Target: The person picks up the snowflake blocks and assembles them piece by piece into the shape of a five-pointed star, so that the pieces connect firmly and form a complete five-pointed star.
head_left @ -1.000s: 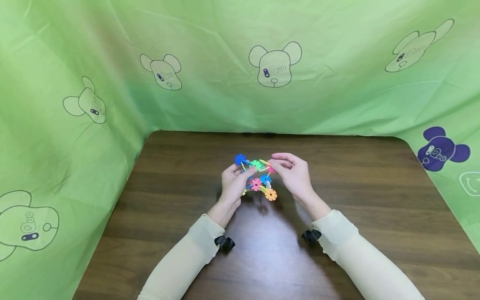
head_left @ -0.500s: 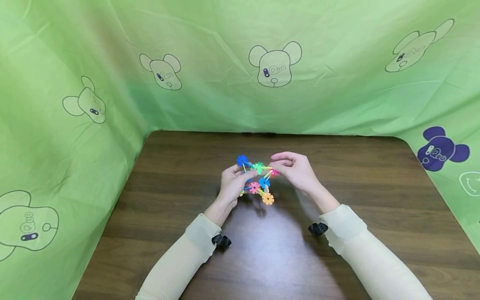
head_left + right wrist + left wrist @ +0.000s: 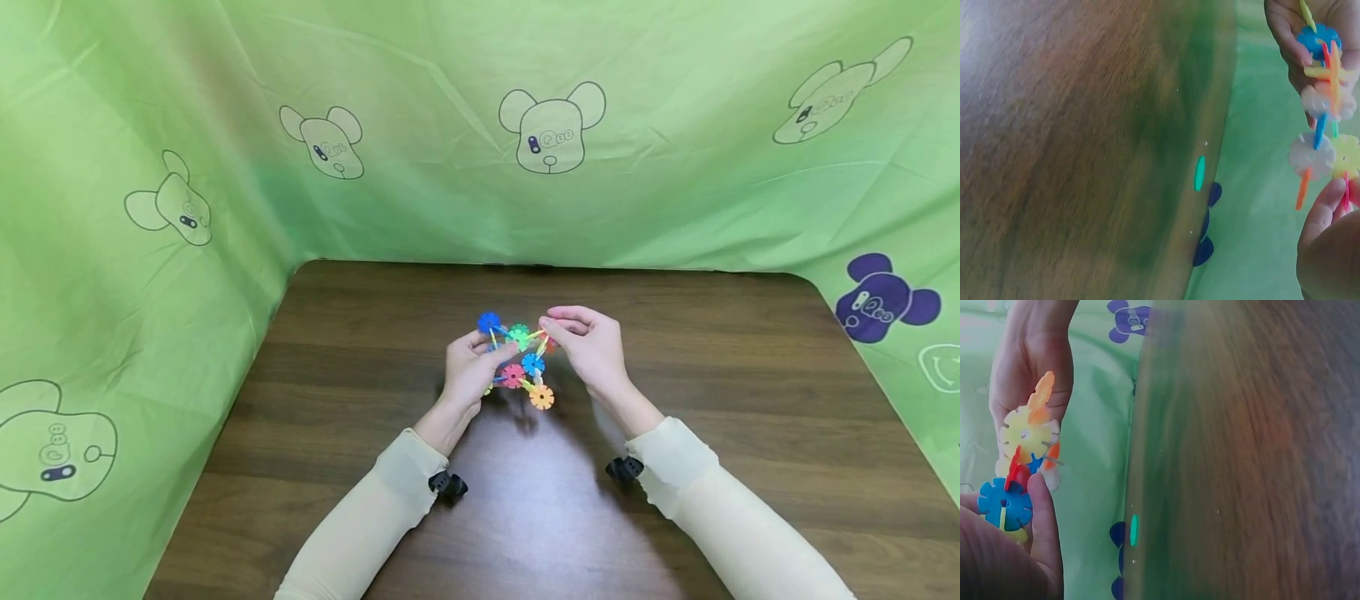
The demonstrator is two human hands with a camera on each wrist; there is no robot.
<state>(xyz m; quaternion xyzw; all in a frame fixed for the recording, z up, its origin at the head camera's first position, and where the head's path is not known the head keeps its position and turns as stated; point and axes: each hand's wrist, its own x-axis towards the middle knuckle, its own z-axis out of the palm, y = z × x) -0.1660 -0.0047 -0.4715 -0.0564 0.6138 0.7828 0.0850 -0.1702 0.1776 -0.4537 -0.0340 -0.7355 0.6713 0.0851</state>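
In the head view both hands hold up one open structure of small notched plastic discs, joined edge to edge in several colours. The left hand point(image 3: 471, 371) grips its left side, thumb in front, near a green disc point(image 3: 517, 337) and a dark blue disc point(image 3: 489, 323). At the upper right, the right hand point(image 3: 594, 346) pinches a pink disc point(image 3: 1347, 190) between thumb and finger. Lower down hang a rose disc point(image 3: 513, 376), a blue disc point(image 3: 532, 364) and an orange disc point(image 3: 542, 397). A yellow disc point(image 3: 1027, 434) and a cloudy clear disc point(image 3: 1310, 156) show in the wrist views.
The structure is held above a dark wood-grain table point(image 3: 360, 367). Green cloth point(image 3: 450, 200) printed with bear heads rises behind and at both sides. A small bright green oval point(image 3: 1200, 173) shows near the table's edge in the wrist views. Black wrist cameras point(image 3: 448, 487) sit at both cuffs.
The right hand and forearm swing slightly right, then back left, still pinching the pink disc. The structure turns and shifts a little with them. The left hand keeps its grip.
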